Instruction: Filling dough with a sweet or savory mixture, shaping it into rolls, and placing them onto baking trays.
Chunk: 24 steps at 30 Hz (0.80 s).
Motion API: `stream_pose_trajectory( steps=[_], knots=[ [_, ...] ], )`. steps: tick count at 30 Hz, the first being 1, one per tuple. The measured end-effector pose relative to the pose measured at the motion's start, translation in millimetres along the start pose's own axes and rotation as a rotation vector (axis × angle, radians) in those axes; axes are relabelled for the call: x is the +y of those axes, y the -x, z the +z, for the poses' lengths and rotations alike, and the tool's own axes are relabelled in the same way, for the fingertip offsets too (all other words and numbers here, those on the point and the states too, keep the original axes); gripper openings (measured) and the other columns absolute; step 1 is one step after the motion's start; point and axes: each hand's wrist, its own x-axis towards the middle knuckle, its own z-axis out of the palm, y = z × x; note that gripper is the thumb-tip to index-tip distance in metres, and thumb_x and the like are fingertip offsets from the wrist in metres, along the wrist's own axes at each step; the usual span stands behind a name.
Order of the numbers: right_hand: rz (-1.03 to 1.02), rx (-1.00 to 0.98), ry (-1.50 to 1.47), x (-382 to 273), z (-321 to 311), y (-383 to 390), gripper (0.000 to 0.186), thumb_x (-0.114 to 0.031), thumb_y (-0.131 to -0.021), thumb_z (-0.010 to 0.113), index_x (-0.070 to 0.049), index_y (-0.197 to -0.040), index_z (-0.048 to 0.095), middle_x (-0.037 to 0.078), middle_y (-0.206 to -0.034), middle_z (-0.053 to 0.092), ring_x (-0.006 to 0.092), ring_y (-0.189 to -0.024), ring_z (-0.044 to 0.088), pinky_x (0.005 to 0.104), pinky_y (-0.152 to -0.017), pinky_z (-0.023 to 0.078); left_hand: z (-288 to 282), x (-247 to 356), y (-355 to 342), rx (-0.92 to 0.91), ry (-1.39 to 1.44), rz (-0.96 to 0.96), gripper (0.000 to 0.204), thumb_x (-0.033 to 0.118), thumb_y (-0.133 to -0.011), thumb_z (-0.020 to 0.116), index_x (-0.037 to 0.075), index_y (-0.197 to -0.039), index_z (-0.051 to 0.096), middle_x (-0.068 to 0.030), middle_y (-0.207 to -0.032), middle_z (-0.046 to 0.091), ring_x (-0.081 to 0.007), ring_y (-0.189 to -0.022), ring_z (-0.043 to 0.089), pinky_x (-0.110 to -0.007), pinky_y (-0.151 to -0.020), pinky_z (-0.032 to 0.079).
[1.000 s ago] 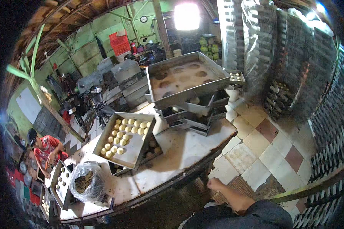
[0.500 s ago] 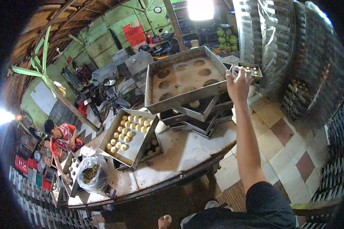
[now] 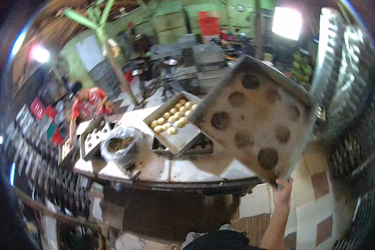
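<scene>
My right hand [image 3: 283, 192] grips a corner of a large square metal baking tray [image 3: 260, 121], fingers wrapped over its rim. The tray is tilted, showing its floor with several dark round marks and no dough on it. Only a sliver of my left hand [image 3: 174, 247] shows at the lower edge, its fingers out of sight. Left of the raised tray, another metal tray [image 3: 180, 143] holds rows of pale round dough balls [image 3: 171, 130]. It rests over a lower tray [image 3: 204, 148] on the pale worktable [image 3: 187, 168].
A clear plastic bag [image 3: 123, 150] with a brown crumbly filling stands on the table. At the far left, a co-worker in red [image 3: 89, 102] reaches toward small trays [image 3: 93, 137] of dough pieces. Plastic-wrapped racks [image 3: 333, 62] stand at the right. A wooden post [image 3: 121, 77] rises behind the table.
My right hand has taken the large tray off the stack's top, tilting it and drawing it nearer. The view has swung, and my left hand has mostly dropped out of the picture.
</scene>
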Motion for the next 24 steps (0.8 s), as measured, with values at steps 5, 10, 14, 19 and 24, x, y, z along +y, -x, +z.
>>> stream_pose_trajectory(
  steps=[5, 10, 14, 19, 24],
  knots=[
    [-0.027, 0.07, 0.26, 70, -47, 58, 0.087, 0.0, -0.07, 0.059, 0.002, -0.154, 0.034, 0.015, -0.098, 0.063, 0.0211, -0.073, 0.058, 0.0306, -0.062, 0.05, 28, -118, 15, -0.002, -0.091, -0.111, 0.047, 0.04, -0.087, 0.07, -0.002, -0.106, 0.073, -0.0223, -0.091, 0.073, -0.0351, -0.088, 0.073, -0.046, -0.076, 0.056],
    [-0.171, -0.205, 0.514, 105, -48, 110, 0.079, -0.013, -0.082, 0.066, 0.009, -0.15, 0.033, 0.018, -0.115, 0.062, 0.0229, -0.072, 0.056, 0.0356, -0.063, 0.049, -103, -67, 5, 0.716, 0.906, -0.257, 0.039, 0.033, -0.088, 0.065, -0.004, -0.1, 0.072, -0.0214, -0.091, 0.074, -0.0309, -0.088, 0.073, -0.042, -0.073, 0.056],
    [-0.013, -0.689, 0.542, 110, 79, 188, 0.073, -0.018, -0.077, 0.079, 0.001, -0.141, 0.048, 0.016, -0.128, 0.062, 0.0274, -0.124, 0.055, 0.0436, -0.1, 0.049, -271, -35, 61, 1.26, 1.211, 0.033, 0.03, 0.03, -0.103, 0.052, 0.003, -0.114, 0.056, -0.0054, -0.097, 0.059, -0.0189, -0.086, 0.057, -0.035, -0.074, 0.049],
    [-0.244, -1.273, 1.181, 190, 216, 260, 0.081, -0.011, -0.062, 0.074, 0.002, -0.139, 0.051, 0.024, -0.128, 0.064, 0.0351, -0.116, 0.066, 0.04, -0.099, 0.053, -399, -94, 169, 1.497, 0.906, 0.135, 0.045, 0.034, -0.107, 0.048, -0.002, -0.133, 0.052, -0.0135, -0.112, 0.06, -0.0227, -0.1, 0.059, -0.036, -0.087, 0.051],
    [-0.623, -1.711, 1.415, 319, 229, 281, 0.069, -0.014, -0.062, 0.079, -0.003, -0.127, 0.058, 0.015, -0.104, 0.067, 0.0336, -0.095, 0.068, 0.0423, -0.084, 0.056, -391, -131, 186, 1.18, 0.612, -0.015, 0.04, 0.034, -0.106, 0.052, -0.003, -0.121, 0.057, -0.0144, -0.11, 0.062, -0.0246, -0.099, 0.058, -0.039, -0.092, 0.046]
  ],
)
